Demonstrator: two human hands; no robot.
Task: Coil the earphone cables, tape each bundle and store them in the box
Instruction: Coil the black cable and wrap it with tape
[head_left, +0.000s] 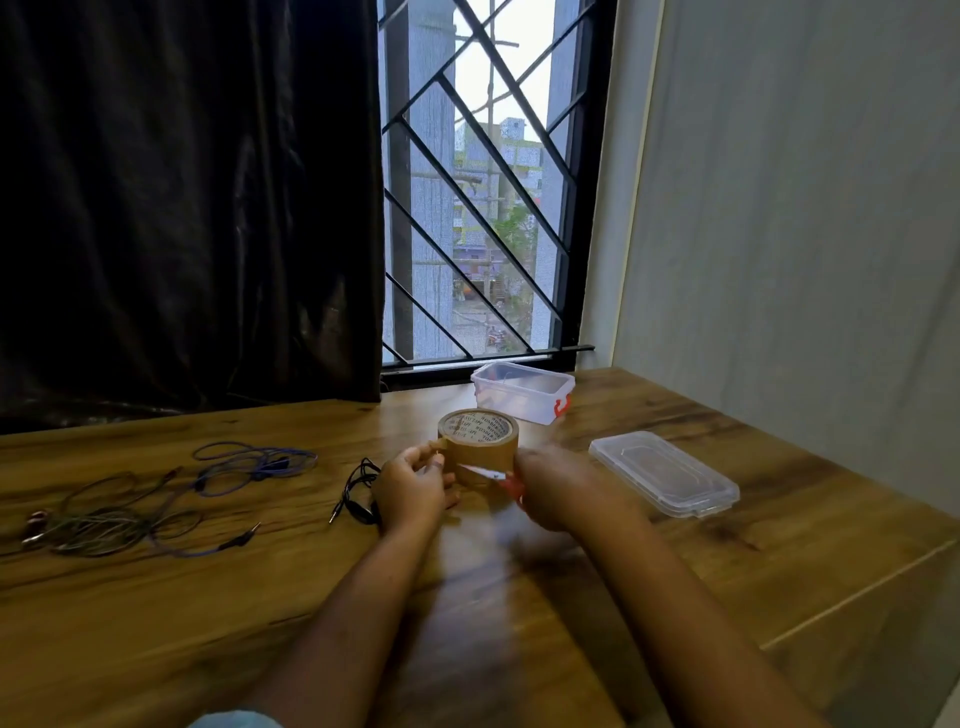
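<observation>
Now you're on taping: left grip pinches the strip off the roll, right grip curls round scissors. Black cable sits beside your left wrist on the desk. Next, snip cleanly.

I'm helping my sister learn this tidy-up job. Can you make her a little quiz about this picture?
1. True or false: the box is open, and its lid lies on the table.
2. What does the right hand hold? A scissors, B pen, C spoon.
3. Fill in: the tape roll is ____ in colour.
Key: 1 true; 2 A; 3 brown.
</observation>
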